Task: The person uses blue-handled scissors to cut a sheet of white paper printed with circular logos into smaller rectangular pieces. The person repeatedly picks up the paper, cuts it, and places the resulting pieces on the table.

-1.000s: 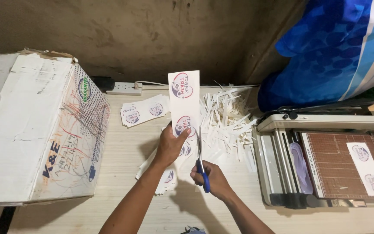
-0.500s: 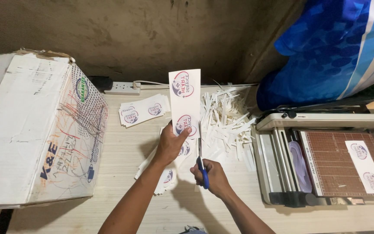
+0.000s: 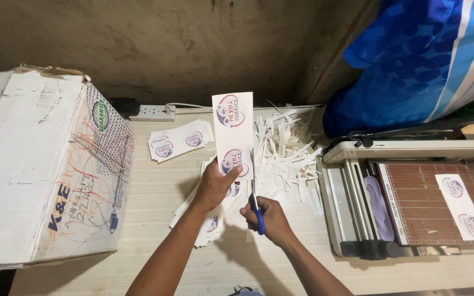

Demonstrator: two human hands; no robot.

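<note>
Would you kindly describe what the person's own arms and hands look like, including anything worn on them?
Both forearms are bare up to the picture's lower edge: no sleeves show. The left hand and right hand wear no gloves; no watch, ring or bracelet can be made out.

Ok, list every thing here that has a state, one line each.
Left hand: pinching the label strip.
Label strip: held upright, partly cut along its right edge.
Right hand: gripping the scissors.
Scissors: blades on the strip's edge.
Cardboard box: lying on its side.
Paper trimmer: one sheet on its board.
</note>
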